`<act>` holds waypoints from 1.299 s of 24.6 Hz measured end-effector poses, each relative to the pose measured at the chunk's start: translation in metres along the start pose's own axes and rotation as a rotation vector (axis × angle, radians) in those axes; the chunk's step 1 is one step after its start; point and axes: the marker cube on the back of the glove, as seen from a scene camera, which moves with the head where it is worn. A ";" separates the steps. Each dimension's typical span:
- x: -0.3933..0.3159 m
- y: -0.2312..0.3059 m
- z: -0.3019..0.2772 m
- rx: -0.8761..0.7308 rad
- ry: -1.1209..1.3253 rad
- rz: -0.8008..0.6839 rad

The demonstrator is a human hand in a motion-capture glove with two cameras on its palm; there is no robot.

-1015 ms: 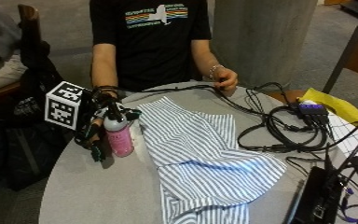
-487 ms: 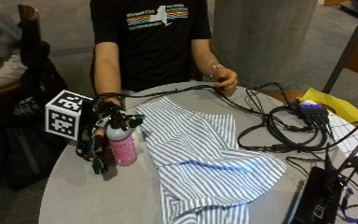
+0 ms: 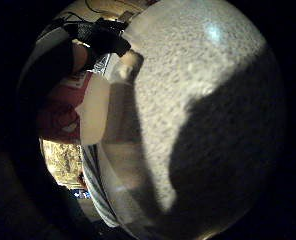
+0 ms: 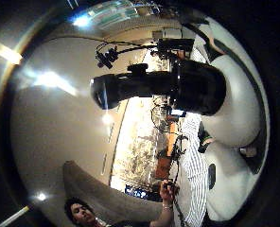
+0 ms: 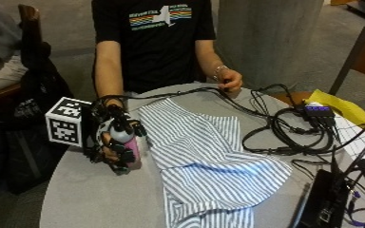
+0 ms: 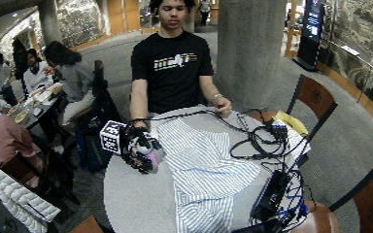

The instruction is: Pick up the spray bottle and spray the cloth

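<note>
My gloved right hand grips a pink spray bottle with a white top, held just above the round grey table at its left side. The bottle tilts toward the blue-and-white striped cloth, which lies spread over the table's middle right beside it. In the little finger side palm view the bottle's pink body and white label sit against the palm over the speckled tabletop. The cloth's striped edge shows there too. The thumb side palm view shows the white bottle top close up.
The person's bare left hand rests at the table's far edge, holding black cables that loop over the right side. A black device lies at the right front edge, a yellow sheet farther back. A black bag stands left of the table.
My hand has brought the bottle slightly forward and toward the cloth and tipped it more toward the cloth. The cloth and the left hand have stayed put.
</note>
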 end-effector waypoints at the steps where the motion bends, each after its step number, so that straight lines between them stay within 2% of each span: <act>1: -0.002 0.001 0.000 -0.016 0.005 -0.002; 9: -0.031 0.002 0.000 -0.212 0.242 -0.016; 16: -0.046 0.001 -0.002 -0.376 0.448 0.046; 32: -0.072 -0.002 0.004 -0.550 0.768 0.154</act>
